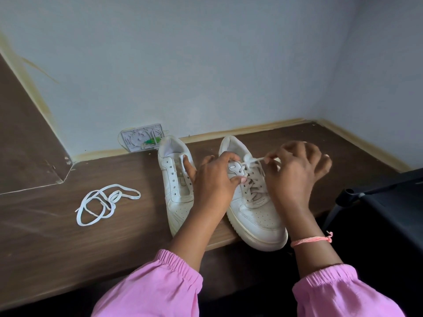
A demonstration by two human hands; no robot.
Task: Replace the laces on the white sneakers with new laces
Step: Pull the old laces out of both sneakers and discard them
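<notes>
On the desk [68, 236]:
Right sneaker [258, 216]: laced, right of unlaced left sneaker [176, 191].
Right hand [295, 177]: fingers pinch its lace end [254, 160].
Left hand [215, 181]: fingers curled on its collar.
Loose lace [103, 202]: far left.

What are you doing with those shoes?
A person is working on the laces of a pair of white sneakers on a brown table. The right hand pinches the end of the lace at the top of the laced sneaker, while the left hand steadies that shoe. The other sneaker has empty eyelets, and a loose lace lies on the table to its left.
</notes>
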